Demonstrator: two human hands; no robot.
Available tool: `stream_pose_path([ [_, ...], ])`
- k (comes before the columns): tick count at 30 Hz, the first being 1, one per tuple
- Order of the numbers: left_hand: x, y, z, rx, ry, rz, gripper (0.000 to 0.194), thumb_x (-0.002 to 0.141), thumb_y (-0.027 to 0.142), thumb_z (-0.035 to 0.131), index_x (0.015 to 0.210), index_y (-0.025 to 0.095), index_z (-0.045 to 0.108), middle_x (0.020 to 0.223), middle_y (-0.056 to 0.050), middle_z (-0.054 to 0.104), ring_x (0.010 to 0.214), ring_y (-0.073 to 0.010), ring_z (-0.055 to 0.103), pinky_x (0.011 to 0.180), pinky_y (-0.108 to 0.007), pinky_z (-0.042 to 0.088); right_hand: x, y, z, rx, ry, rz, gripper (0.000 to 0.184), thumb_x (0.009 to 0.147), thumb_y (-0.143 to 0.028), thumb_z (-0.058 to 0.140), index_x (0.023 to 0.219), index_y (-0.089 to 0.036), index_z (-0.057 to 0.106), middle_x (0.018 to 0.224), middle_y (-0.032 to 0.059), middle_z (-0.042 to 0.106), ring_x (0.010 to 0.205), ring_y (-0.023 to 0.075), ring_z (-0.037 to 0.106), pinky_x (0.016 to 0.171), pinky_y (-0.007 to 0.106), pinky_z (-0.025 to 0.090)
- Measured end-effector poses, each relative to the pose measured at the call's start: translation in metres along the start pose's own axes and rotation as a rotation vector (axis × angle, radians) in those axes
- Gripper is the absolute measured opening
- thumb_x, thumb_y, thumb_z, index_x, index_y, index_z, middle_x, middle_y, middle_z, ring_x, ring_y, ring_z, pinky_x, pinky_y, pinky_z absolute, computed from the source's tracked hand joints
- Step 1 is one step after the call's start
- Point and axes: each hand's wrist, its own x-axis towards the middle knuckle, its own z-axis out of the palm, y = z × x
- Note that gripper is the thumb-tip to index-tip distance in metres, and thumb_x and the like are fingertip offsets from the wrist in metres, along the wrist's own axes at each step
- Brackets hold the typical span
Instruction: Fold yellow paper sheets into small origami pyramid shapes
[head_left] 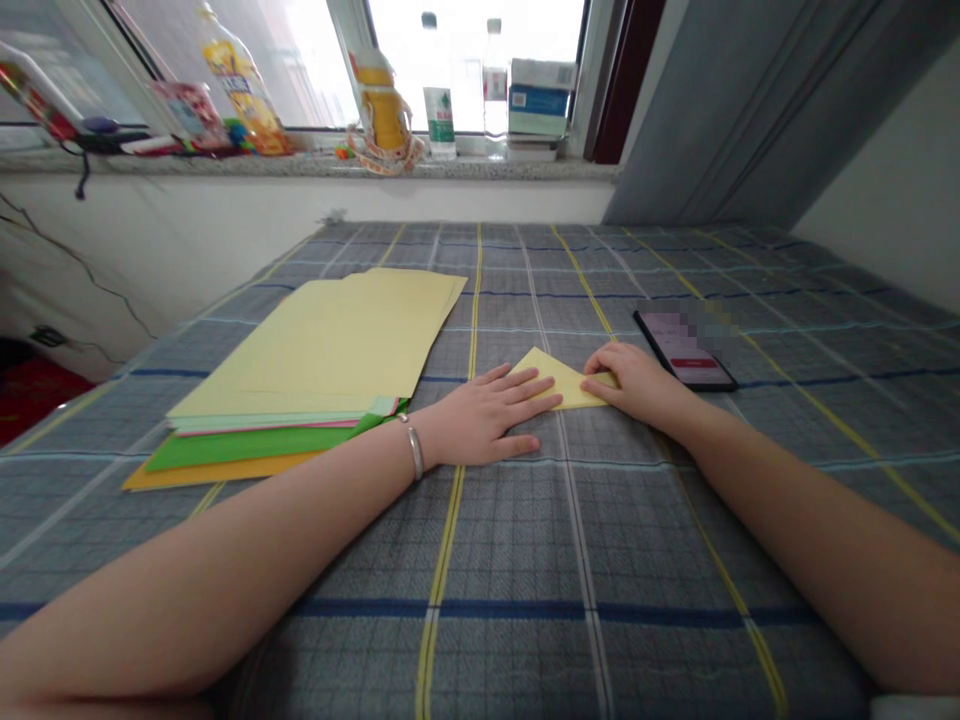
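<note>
A: State the position of the workpiece.
B: The folded yellow paper (568,383) lies flat on the checked cloth (517,560), at mid-depth, between the two hands. One point faces the far side.
A: State the condition of the left hand.
B: The left hand (480,418) is palm down and extended, fingers spread, resting over the left part of the paper without gripping it. A silver bracelet (415,453) encircles the wrist.
A: And the right hand?
B: The right hand (634,385) is partly curled. Its thumb and fingers are closed on the paper's right corner.
A: List the adjacent items.
B: To the left, a stack of paper (322,340): yellow uppermost, green and orange edges showing at the near side. To the right, just beyond the right hand, a phone (684,352), screen up. At the far side, bottles and boxes stand on the windowsill (300,168).
</note>
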Motion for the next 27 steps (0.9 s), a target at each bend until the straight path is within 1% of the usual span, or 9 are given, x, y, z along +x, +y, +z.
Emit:
stream_pose_path([
  [4, 0.0, 0.0, -0.001, -0.02, 0.003, 0.01, 0.063, 0.097, 0.05, 0.037, 0.151, 0.025, 0.019, 0.157, -0.003, 0.021, 0.146, -0.0225, 0.016, 0.119, -0.042, 0.01, -0.005, 0.009, -0.005, 0.011, -0.04, -0.005, 0.018, 0.083, -0.032, 0.056, 0.093, -0.019, 0.062, 0.098, 0.0083, 0.064, 0.096, 0.0233, 0.058, 0.087, 0.037, 0.044],
  [8, 0.0, -0.001, -0.001, -0.031, 0.002, 0.012, 0.063, 0.097, 0.051, 0.036, 0.151, 0.025, 0.019, 0.157, -0.003, 0.022, 0.146, -0.0226, 0.017, 0.119, -0.041, 0.01, -0.009, 0.018, -0.01, 0.015, -0.085, -0.002, 0.028, 0.082, -0.033, 0.057, 0.106, -0.019, 0.061, 0.107, 0.0096, 0.063, 0.1, 0.0239, 0.058, 0.086, 0.037, 0.046],
  [10, 0.0, -0.002, -0.001, -0.037, 0.0, 0.014, 0.062, 0.097, 0.051, 0.036, 0.151, 0.025, 0.02, 0.157, -0.003, 0.023, 0.146, -0.0227, 0.017, 0.119, -0.041, 0.01, -0.01, 0.019, -0.014, -0.005, -0.084, -0.008, 0.033, 0.08, -0.032, 0.059, 0.111, -0.019, 0.06, 0.111, 0.0098, 0.063, 0.104, 0.0248, 0.057, 0.089, 0.038, 0.045],
  [12, 0.001, -0.002, -0.001, -0.046, 0.0, 0.015, 0.062, 0.097, 0.051, 0.037, 0.151, 0.024, 0.021, 0.157, -0.003, 0.024, 0.146, -0.0229, 0.017, 0.119, -0.041, 0.011, -0.01, 0.015, -0.017, -0.058, -0.06, -0.073, 0.034, 0.079, -0.028, 0.062, 0.112, -0.02, 0.062, 0.114, 0.0089, 0.063, 0.11, 0.0265, 0.054, 0.096, 0.041, 0.042],
  [14, 0.001, -0.002, -0.001, -0.055, -0.005, 0.011, 0.063, 0.097, 0.052, 0.037, 0.15, 0.022, 0.022, 0.156, -0.004, 0.025, 0.146, -0.0228, 0.018, 0.119, -0.042, 0.011, -0.011, 0.006, -0.019, -0.104, -0.048, -0.191, 0.03, 0.079, -0.022, 0.061, 0.109, -0.021, 0.064, 0.114, 0.0075, 0.064, 0.113, 0.0269, 0.052, 0.1, 0.043, 0.038],
  [16, 0.001, -0.002, -0.002, -0.064, -0.016, -0.001, 0.066, 0.096, 0.054, 0.037, 0.15, 0.019, 0.023, 0.155, -0.006, 0.028, 0.146, -0.0226, 0.018, 0.119, -0.042, 0.01, -0.012, -0.007, -0.018, -0.088, -0.061, -0.271, 0.028, 0.082, -0.014, 0.053, 0.106, -0.021, 0.065, 0.111, 0.0069, 0.066, 0.106, 0.0239, 0.055, 0.096, 0.04, 0.041],
  [18, 0.001, -0.001, -0.002, -0.072, -0.025, -0.013, 0.068, 0.096, 0.055, 0.036, 0.149, 0.015, 0.023, 0.154, -0.008, 0.03, 0.146, -0.0225, 0.018, 0.119, -0.041, 0.009, -0.013, -0.018, -0.014, -0.068, -0.099, -0.309, 0.031, 0.084, -0.008, 0.046, 0.104, -0.021, 0.066, 0.108, 0.0066, 0.067, 0.101, 0.0213, 0.058, 0.091, 0.037, 0.044],
  [22, 0.0, -0.001, -0.002, -0.076, -0.017, 0.002, 0.068, 0.096, 0.055, 0.036, 0.148, 0.013, 0.024, 0.153, -0.009, 0.032, 0.146, -0.0223, 0.018, 0.12, -0.041, 0.008, -0.015, -0.032, -0.008, -0.075, -0.08, -0.374, 0.024, 0.088, -0.016, 0.048, 0.101, -0.021, 0.068, 0.106, 0.0062, 0.068, 0.099, 0.0216, 0.058, 0.089, 0.037, 0.044],
  [27, 0.0, -0.002, -0.002, -0.055, -0.014, 0.029, 0.061, 0.097, 0.054, 0.035, 0.142, 0.014, 0.035, 0.154, -0.008, 0.031, 0.146, -0.0229, 0.017, 0.12, -0.041, 0.007, -0.015, -0.038, -0.009, -0.177, -0.076, -0.412, 0.024, 0.093, -0.022, 0.045, 0.099, -0.021, 0.069, 0.102, 0.0063, 0.068, 0.094, 0.0215, 0.057, 0.085, 0.036, 0.044],
])
